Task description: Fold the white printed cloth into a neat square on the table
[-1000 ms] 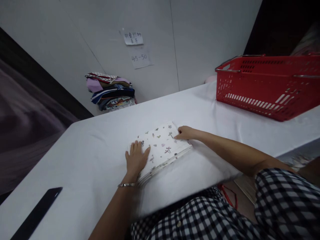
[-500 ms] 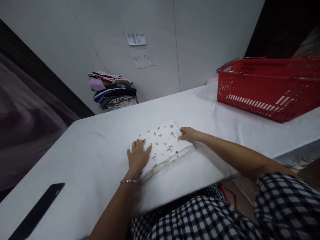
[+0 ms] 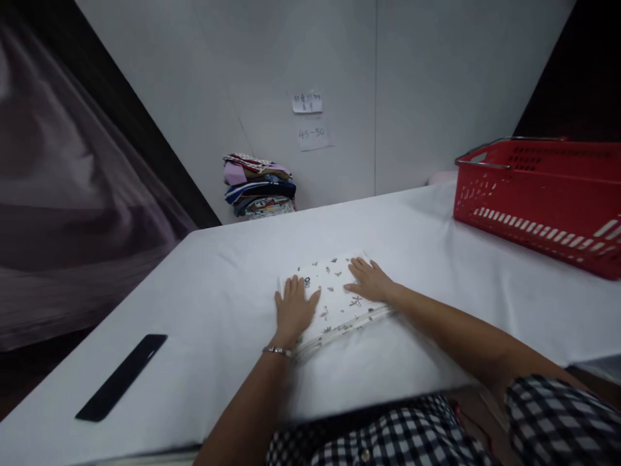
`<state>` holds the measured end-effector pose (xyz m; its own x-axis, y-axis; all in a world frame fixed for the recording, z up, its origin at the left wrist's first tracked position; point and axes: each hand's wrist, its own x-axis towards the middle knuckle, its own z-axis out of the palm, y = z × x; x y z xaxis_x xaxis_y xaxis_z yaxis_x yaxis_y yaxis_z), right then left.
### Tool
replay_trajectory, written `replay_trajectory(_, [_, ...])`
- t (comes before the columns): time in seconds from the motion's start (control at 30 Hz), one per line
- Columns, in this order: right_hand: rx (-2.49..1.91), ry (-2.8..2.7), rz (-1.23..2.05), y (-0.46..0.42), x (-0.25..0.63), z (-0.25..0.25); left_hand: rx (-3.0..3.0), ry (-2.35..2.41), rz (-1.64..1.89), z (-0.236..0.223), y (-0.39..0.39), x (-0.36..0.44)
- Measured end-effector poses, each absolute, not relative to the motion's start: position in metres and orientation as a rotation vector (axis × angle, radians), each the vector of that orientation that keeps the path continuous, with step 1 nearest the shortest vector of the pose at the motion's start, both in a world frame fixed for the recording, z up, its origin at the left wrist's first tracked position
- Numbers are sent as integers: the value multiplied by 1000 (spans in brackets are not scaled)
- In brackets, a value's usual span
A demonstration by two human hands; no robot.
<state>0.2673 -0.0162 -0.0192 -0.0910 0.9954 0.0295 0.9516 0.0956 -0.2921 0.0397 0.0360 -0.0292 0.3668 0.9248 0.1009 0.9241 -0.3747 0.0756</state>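
Wall and table sit further R in my feed vs. half a sec ago: head cam has swung L, so more of the red basket is cut off by the frame edge. Folded cloth lies on the table close to its front edge, layered side nearest. Main change: R hand was pinching the cloth's R edge; it's now flat on top, fingers spread, gripping nothing. L hand hasn't shifted on the cloth's L end: palm down, fingers fanned wide, nothing gripped either. I'd read that as edge-tweaking giving way to pressing flat, prob. smoothing. Writing: upper note on the wall has handwritten Chinese chars, too small for me to read reliably; lower note says "45-50". No brands legible.
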Motion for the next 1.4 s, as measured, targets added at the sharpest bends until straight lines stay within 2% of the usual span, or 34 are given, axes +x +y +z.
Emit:
replay_trajectory(0.1, [-2003, -2170, 214, -12, 274, -31, 2600, 1737, 240, -33, 37, 38])
replay_trajectory(0.33, [-1994, -2100, 17, 16, 261, -13, 2588, 1721, 286, -32, 35, 36])
replay_trajectory(0.5, [-2131, -2098, 132, 34, 278, -35, 2572, 1692, 275, -33, 31, 33])
replay_trajectory(0.73, [-2153, -2101, 81, 34, 281, -48, 2366, 1632, 120, -15, 45, 33])
replay_trajectory(0.87, [-2144, -2104, 83, 34, 281, -47, 2367, 1682, 264, -3, 62, 32])
replay_trajectory(1.13, [-2132, -2102, 164, 33, 282, -43, 2262, 1697, 409, -32, 69, 23])
replay_trajectory(1.4, [-2010, -2010, 528, 61, 312, -17, 1988, 1688, 470, -15, 98, 10])
